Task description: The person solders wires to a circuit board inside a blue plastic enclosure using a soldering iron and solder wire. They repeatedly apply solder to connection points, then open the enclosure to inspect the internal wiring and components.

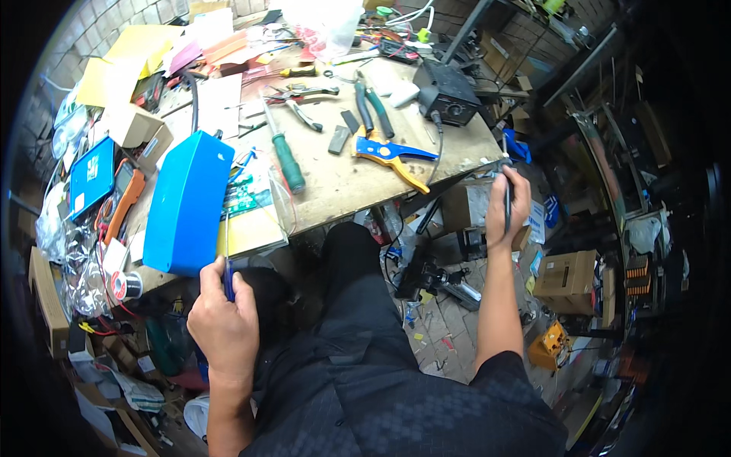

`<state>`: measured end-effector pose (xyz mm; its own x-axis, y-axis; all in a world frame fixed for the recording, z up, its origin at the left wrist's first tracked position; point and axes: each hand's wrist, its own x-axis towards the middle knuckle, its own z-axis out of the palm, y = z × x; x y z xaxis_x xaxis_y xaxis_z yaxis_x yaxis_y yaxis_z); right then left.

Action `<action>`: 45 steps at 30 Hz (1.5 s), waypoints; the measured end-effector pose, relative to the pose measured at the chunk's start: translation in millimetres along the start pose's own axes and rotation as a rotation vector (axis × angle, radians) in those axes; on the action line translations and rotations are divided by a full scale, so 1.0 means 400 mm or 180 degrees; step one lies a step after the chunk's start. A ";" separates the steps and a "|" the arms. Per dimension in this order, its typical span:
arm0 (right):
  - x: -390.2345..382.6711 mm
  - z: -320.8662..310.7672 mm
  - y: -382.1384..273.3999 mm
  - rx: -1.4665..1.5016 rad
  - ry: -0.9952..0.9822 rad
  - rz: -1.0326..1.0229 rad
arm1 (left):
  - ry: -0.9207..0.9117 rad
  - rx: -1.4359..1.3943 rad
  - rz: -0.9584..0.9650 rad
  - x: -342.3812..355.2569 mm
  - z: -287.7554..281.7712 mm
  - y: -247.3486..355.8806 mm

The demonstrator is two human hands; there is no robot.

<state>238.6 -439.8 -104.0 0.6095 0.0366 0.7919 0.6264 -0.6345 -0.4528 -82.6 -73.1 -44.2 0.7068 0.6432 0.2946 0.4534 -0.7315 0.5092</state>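
My left hand is closed around the blue handle of a thin screwdriver. Its slim shaft points away from me, beside a blue plastic box and toward a green circuit board on yellow paper. Off the table's right corner, my right hand grips a soldering iron by its dark handle, tip upward. The black soldering station stands at the table's right rear.
On the wooden table lie a green-handled screwdriver, blue-and-yellow wire strippers and green-handled pliers. An orange multimeter and a solder spool are at left. Cardboard boxes and shelving stand right.
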 end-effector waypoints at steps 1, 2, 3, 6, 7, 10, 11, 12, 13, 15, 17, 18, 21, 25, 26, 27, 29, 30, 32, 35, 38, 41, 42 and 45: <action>0.012 0.009 0.036 -0.0260 -0.0221 -0.0014 | 0.0051 -0.0040 0.0021 -0.002 0.004 -0.004; 0.029 0.016 0.065 -0.0453 -0.0358 -0.0096 | 0.0078 -0.0078 0.0039 -0.002 0.010 0.000; 0.044 0.034 0.087 -0.0614 -0.0513 -0.0177 | 0.0114 -0.0087 0.0034 -0.004 0.011 0.002; 0.081 0.062 0.185 -0.0962 -0.1088 -0.0573 | 0.0067 -0.0032 -0.0074 -0.013 -0.005 0.011; 0.085 0.077 0.195 -0.0993 -0.1221 -0.0555 | 0.0112 0.0026 -0.0055 -0.016 -0.009 0.012; 0.114 0.076 0.290 -0.1103 -0.1586 -0.0795 | 0.0319 -0.0314 0.0117 -0.025 -0.004 0.007; 0.124 0.086 0.295 -0.1153 -0.1678 -0.0800 | 0.0354 -0.0410 0.0144 -0.035 -0.008 -0.002; 0.134 0.091 0.306 -0.1243 -0.1790 -0.0852 | 0.0359 -0.0517 0.0133 -0.046 -0.015 -0.006; 0.146 0.094 0.308 -0.1355 -0.1895 -0.0901 | 0.0357 -0.0640 0.0134 -0.057 -0.022 -0.009; 0.160 0.092 0.303 -0.1321 -0.2051 -0.0963 | 0.0295 -0.0864 0.0019 -0.081 -0.050 -0.016; 0.169 0.086 0.296 -0.1318 -0.2179 -0.0926 | 0.0434 -0.0965 0.0123 -0.103 -0.062 -0.045; 0.174 0.081 0.294 -0.1335 -0.2236 -0.0864 | 0.0461 -0.1002 0.0081 -0.117 -0.066 -0.069; 0.184 0.068 0.286 -0.1380 -0.2341 -0.0593 | 0.0718 -0.1194 -0.0065 -0.145 -0.058 -0.138; 0.187 0.065 0.333 -0.1118 -0.2383 -0.0402 | 0.0896 -0.1410 -0.0512 -0.173 -0.060 -0.225; 0.187 0.057 0.365 -0.1119 -0.2368 -0.0541 | 0.0999 -0.1430 -0.0511 -0.161 -0.068 -0.237; 0.182 0.046 0.397 -0.1131 -0.2349 -0.0666 | 0.1151 -0.1388 -0.0480 -0.140 -0.081 -0.247; 0.165 0.028 0.419 -0.1133 -0.2267 -0.0380 | 0.1390 -0.1127 -0.0500 -0.104 -0.108 -0.296; 0.164 0.016 0.431 -0.1191 -0.2161 -0.0356 | 0.1527 -0.1121 -0.0632 -0.088 -0.120 -0.325; 0.165 0.007 0.431 -0.1173 -0.1939 -0.0205 | 0.1712 -0.0828 -0.0626 -0.048 -0.164 -0.396; 0.158 -0.039 0.435 -0.0929 -0.1528 0.0044 | 0.1981 -0.0013 -0.0249 0.048 -0.209 -0.501; 0.129 -0.089 0.447 -0.0587 -0.1129 0.0105 | 0.1884 0.0167 -0.0297 0.144 -0.244 -0.583; 0.083 -0.096 0.369 -0.0242 -0.1013 0.0233 | 0.2039 0.0413 -0.0611 0.188 -0.259 -0.715; 0.069 -0.106 0.332 -0.0123 -0.1046 0.0384 | 0.2062 0.0519 -0.0821 0.191 -0.260 -0.749; 0.023 -0.140 0.261 0.0187 -0.1045 0.0525 | 0.1951 0.0657 -0.1133 0.194 -0.233 -0.818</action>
<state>282.4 -549.0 -121.0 0.8220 0.1893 0.5371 0.5279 -0.6074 -0.5937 -226.6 237.2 -112.5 0.0951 0.8164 0.5697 0.7344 -0.4438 0.5134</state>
